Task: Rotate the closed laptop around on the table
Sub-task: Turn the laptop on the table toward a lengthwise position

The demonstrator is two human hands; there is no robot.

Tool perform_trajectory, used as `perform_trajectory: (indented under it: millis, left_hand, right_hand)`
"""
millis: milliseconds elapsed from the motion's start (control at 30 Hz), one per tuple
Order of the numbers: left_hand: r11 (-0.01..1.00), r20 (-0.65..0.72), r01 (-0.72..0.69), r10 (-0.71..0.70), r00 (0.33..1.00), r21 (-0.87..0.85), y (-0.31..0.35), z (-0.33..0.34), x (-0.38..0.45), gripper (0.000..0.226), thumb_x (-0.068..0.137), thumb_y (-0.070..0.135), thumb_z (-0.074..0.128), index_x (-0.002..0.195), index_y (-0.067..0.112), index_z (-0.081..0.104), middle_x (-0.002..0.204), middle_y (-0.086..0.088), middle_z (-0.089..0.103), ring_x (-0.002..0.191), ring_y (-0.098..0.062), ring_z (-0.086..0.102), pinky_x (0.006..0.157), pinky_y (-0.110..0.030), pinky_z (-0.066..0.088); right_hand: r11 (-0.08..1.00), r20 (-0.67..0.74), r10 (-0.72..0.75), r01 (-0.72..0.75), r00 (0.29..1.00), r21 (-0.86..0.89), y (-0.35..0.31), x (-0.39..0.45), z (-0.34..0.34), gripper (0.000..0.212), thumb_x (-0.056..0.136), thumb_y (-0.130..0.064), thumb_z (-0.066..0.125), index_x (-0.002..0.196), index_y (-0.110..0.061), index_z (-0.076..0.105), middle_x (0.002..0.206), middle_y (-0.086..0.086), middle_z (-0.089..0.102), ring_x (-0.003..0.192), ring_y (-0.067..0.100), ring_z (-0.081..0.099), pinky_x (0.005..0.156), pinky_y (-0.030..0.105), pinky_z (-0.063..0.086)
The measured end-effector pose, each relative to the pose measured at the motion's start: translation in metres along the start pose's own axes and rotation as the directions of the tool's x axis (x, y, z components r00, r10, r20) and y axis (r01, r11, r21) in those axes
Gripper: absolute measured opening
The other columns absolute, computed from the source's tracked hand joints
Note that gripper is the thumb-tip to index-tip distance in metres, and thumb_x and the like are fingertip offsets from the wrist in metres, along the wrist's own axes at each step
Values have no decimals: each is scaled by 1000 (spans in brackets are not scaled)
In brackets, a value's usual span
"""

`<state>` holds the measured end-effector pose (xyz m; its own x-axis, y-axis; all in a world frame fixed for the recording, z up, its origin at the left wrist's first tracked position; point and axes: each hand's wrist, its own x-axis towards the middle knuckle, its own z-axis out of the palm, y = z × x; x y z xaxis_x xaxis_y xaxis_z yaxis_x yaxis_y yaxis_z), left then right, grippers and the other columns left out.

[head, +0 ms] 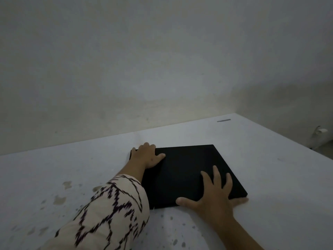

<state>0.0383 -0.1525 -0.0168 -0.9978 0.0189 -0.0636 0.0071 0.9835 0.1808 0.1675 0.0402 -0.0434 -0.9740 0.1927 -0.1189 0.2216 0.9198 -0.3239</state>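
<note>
A closed black laptop (187, 166) lies flat on the white table (72, 168), skewed a little to the table's edges. My left hand (147, 156) grips its far left corner, fingers curled over the far edge and thumb on the lid. My right hand (214, 193) lies on the near right corner with fingers spread on the lid and the little finger wrapped round the near edge. A patterned cream sleeve covers my left forearm and hides part of the laptop's left edge.
A plain wall (162, 69) rises right behind the table. The table's right edge (288, 139) runs diagonally, with a small pale object (320, 131) on the floor beyond it. A short dark mark (224, 120) lies near the far corner. Stains (61, 197) spot the near tabletop.
</note>
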Motion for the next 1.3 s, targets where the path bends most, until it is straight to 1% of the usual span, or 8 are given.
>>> perform_trajectory:
  millis: [333,500,567,667,733,833,1167,1300]
  left_hand:
    - [997,-31,73,-74,997,-31,-20,-9,-22,57,86,56,47,116,8,58,119,-13,60,107,-30,57,92,-40,48]
    - [992,-30,88,-92,995,-95,-35,-8,-43,54,89,49,48,120,6,58,122,-14,58,112,-30,54,94,-41,48]
    - [991,-26,87,-90,996,-102,-36,-8,-50,53,90,47,48,120,5,58,122,-15,58,111,-30,55,95,-41,48]
    - [989,-25,78,-81,996,-122,-34,-8,-54,49,91,44,49,113,2,59,119,-17,58,108,-32,56,94,-43,49]
    - [991,-19,61,-64,998,-116,-32,-8,-56,49,91,45,48,113,3,58,122,-18,56,109,-34,55,95,-45,48]
    - [995,2,61,-61,998,-80,-30,-8,-59,56,91,47,46,132,9,48,135,-16,49,123,-35,47,103,-44,42]
    - [983,37,148,-145,989,-107,-31,-9,-61,66,86,55,50,138,15,43,143,-12,44,131,-33,40,107,-45,37]
    - [983,17,137,-136,991,-120,-38,-9,-66,62,83,58,53,124,11,56,131,-15,53,119,-33,49,101,-43,44]
  right_hand:
    - [976,-43,-202,204,979,73,15,15,-10,119,40,-81,64,143,-35,27,159,-5,-16,144,28,-19,105,75,-2]
    - [957,-123,-255,268,959,108,21,14,-13,127,40,-79,67,147,-30,20,159,0,-16,145,30,-13,114,64,5]
    - [955,-124,-224,243,967,168,22,9,-11,133,43,-75,71,150,-26,8,158,5,-21,144,32,-15,117,56,6]
    - [909,-30,-89,93,996,407,17,-6,-10,141,52,-60,80,149,-19,-13,154,11,-31,144,32,-22,118,46,6]
    - [826,-26,2,13,1000,563,9,-19,-7,137,59,-50,82,148,-17,-16,155,12,-27,146,31,-13,119,43,11]
    - [654,-21,35,-7,999,757,-4,-33,2,128,68,-31,82,148,-15,-17,160,9,-11,147,26,6,116,33,27]
    - [530,-86,77,32,993,847,-22,-37,7,109,80,-17,71,149,-15,-13,161,7,-2,147,24,11,119,39,24]
    - [520,-92,60,47,994,853,-19,-29,2,102,82,-16,68,150,-12,-7,161,8,6,145,24,18,117,36,26]
